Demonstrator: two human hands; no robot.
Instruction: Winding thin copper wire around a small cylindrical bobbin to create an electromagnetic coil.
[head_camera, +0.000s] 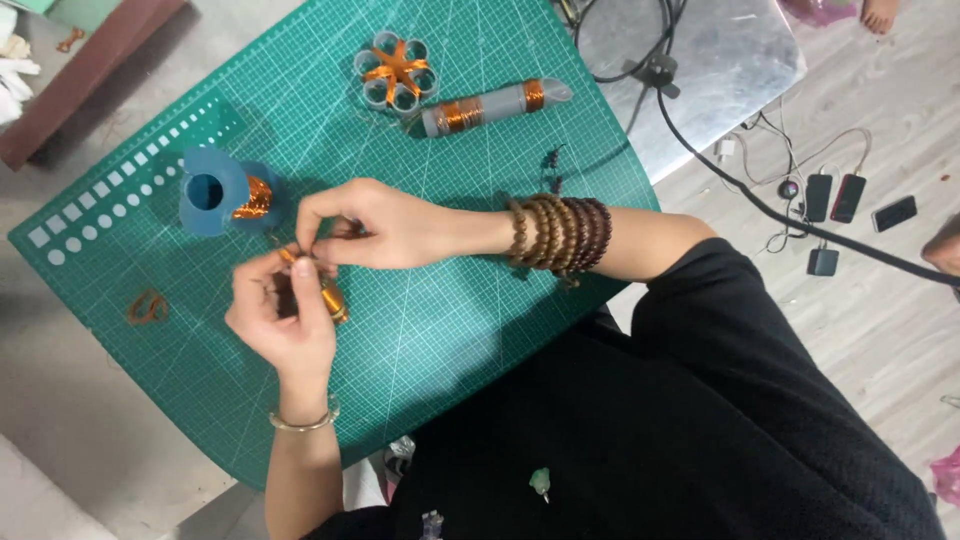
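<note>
My left hand (282, 315) grips a small stick wound with copper wire (330, 296) over the green cutting mat (450, 320). My right hand (375, 225), with a wooden bead bracelet on its wrist, pinches the upper end of that same wound stick just above the left fingers. A blue spool of copper wire (222, 192) stands on the mat right behind my hands.
Farther back on the mat lie a grey tube wrapped with copper bands (490, 105) and a flower-shaped ring cluster with copper wire (396, 72). A loose copper wire scrap (147, 307) lies at the left. Black cables (720, 170) and small devices (832, 197) lie on the floor at right.
</note>
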